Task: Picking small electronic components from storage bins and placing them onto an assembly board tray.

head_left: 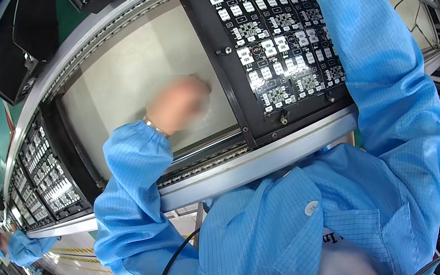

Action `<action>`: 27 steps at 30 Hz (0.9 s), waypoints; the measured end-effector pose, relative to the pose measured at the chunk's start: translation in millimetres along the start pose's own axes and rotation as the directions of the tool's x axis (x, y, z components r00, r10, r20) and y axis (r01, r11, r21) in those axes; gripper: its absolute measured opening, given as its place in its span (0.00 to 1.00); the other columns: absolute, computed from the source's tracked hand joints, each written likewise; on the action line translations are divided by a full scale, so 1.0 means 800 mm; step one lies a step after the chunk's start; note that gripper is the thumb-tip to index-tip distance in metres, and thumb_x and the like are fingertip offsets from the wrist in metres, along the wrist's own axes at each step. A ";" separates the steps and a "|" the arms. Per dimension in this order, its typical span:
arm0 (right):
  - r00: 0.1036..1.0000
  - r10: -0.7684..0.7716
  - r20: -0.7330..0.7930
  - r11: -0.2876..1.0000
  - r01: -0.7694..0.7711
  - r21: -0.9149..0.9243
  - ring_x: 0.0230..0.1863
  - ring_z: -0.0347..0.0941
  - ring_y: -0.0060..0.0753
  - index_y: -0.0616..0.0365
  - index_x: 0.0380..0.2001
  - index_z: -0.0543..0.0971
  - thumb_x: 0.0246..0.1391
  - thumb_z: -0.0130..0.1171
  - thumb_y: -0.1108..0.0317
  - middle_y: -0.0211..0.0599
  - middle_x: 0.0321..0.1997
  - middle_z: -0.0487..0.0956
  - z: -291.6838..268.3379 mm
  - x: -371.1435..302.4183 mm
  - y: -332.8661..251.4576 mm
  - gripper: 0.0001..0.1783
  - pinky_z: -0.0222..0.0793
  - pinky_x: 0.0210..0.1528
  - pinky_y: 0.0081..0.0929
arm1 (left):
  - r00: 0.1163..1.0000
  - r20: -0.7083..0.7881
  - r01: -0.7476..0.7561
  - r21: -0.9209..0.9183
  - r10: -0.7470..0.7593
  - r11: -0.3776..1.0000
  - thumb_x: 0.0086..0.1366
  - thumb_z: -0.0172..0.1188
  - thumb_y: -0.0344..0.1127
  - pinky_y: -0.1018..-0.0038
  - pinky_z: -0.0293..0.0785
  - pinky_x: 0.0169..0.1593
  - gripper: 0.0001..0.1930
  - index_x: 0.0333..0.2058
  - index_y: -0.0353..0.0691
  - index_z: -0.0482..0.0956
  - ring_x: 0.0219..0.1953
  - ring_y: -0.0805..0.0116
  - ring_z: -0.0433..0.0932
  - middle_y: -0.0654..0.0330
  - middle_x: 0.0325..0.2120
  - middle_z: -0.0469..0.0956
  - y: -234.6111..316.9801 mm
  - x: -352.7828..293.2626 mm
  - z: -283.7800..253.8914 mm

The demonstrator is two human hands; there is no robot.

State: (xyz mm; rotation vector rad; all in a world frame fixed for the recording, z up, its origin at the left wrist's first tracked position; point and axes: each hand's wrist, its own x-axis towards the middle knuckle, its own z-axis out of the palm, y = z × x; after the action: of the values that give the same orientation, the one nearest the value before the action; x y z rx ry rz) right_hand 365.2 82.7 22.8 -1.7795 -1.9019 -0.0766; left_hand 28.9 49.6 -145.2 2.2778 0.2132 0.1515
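Observation:
My left hand (177, 104) is over the bare pale bed of the conveyor (136, 65), between two black carrier frames. It is blurred, so its fingers do not show clearly and I cannot make out anything in it. To its right lies a black carrier frame (249, 125) that bears a panel of black circuit boards (285, 44) with white parts. My right arm, in a blue sleeve (377, 53), reaches across the right side of this frame. Its hand is out of view past the top edge.
Another carrier (77, 183) with populated boards sits farther left on the conveyor. A metal rail (267, 153) runs along the near side. Dark monitors (24, 47) stand beyond the far rail. Another person (24, 246) in blue is at the far left. A black cable (165, 269) hangs by my left arm.

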 end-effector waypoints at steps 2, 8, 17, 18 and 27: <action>1.000 0.012 0.027 0.999 -0.013 0.037 0.26 0.76 0.23 0.64 0.32 0.81 0.45 0.57 0.78 0.39 0.25 0.81 0.000 -0.002 -0.002 0.08 0.71 0.31 0.21 | 1.000 -0.024 -0.003 0.040 0.004 0.999 0.52 0.64 0.27 0.67 0.75 0.37 0.12 0.37 0.39 0.76 0.32 0.60 0.77 0.60 0.35 0.74 -0.005 0.002 0.008; 0.994 0.096 0.050 0.983 -0.103 0.153 0.29 0.75 0.18 0.66 0.34 0.80 0.51 0.57 0.77 0.34 0.28 0.80 -0.037 -0.027 -0.021 0.07 0.71 0.33 0.17 | 0.988 -0.153 -0.007 -0.011 0.006 1.000 0.54 0.61 0.25 0.72 0.75 0.37 0.09 0.36 0.40 0.76 0.31 0.63 0.78 0.60 0.32 0.76 0.001 0.014 0.003; 0.966 0.250 0.057 0.879 -0.252 0.405 0.34 0.73 0.15 0.65 0.37 0.78 0.54 0.56 0.79 0.28 0.32 0.78 -0.082 -0.110 -0.056 0.07 0.69 0.37 0.13 | 0.854 -0.372 -0.038 -0.741 -0.363 0.670 0.64 0.55 0.25 0.80 0.72 0.41 0.07 0.40 0.31 0.79 0.34 0.76 0.75 0.62 0.33 0.79 0.030 0.012 -0.056; 0.957 0.277 0.090 0.839 -0.287 0.463 0.34 0.73 0.15 0.65 0.38 0.78 0.54 0.56 0.79 0.28 0.32 0.78 -0.076 -0.118 -0.057 0.07 0.69 0.37 0.13 | 0.832 -0.429 -0.075 -0.715 -0.351 0.695 0.64 0.54 0.24 0.80 0.72 0.42 0.08 0.41 0.31 0.78 0.35 0.76 0.75 0.62 0.34 0.79 0.041 0.010 -0.063; 0.959 0.273 0.076 0.857 -0.279 0.433 0.35 0.73 0.16 0.65 0.38 0.78 0.54 0.58 0.76 0.29 0.33 0.79 -0.061 -0.162 -0.045 0.08 0.70 0.38 0.16 | 0.905 -0.354 -0.147 -0.779 -0.234 0.610 0.60 0.59 0.20 0.80 0.75 0.44 0.09 0.40 0.31 0.77 0.37 0.74 0.78 0.59 0.35 0.80 0.109 0.059 -0.073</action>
State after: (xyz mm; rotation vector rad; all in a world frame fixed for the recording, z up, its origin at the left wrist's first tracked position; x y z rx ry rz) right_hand 347.0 -59.0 23.0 -1.7067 -1.4947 0.4375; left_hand 73.8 45.7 -39.2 1.2974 0.3485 0.6033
